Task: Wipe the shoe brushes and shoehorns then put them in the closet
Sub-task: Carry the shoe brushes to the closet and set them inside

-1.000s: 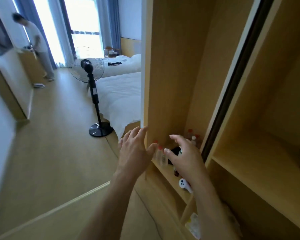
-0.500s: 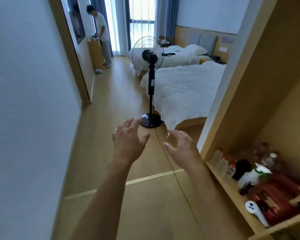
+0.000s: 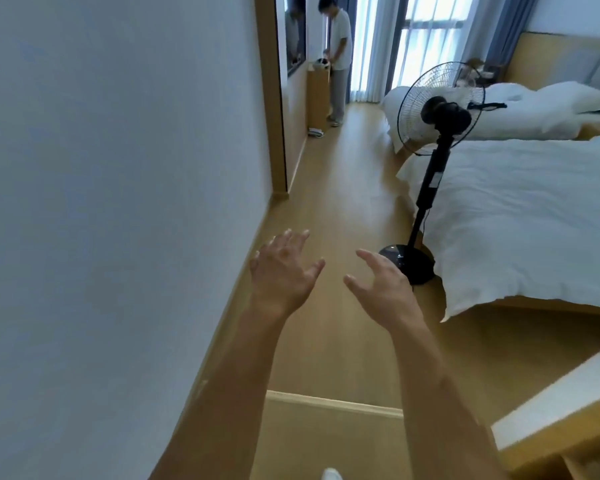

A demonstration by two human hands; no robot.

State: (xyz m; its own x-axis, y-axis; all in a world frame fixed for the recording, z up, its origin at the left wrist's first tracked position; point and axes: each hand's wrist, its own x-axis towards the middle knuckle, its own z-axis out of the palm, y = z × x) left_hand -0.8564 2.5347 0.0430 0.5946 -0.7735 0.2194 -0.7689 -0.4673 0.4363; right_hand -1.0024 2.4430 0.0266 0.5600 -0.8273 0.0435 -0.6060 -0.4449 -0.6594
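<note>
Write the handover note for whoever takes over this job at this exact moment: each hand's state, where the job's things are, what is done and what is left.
Left hand: open, fingers spread, holding nothing, raised over the wooden floor.
Right hand: open, fingers relaxed, also empty.
Job's things: no shoe brush, shoehorn or wiping cloth in view. Only a corner of the closet shows at lower right.
Surroundings: standing fan beside the bed; another person stands at the far end of the room.
Done: cannot tell from this view.
Left: find the brushes and shoehorns, check whether they have been wiped, and put them in the closet.
</note>
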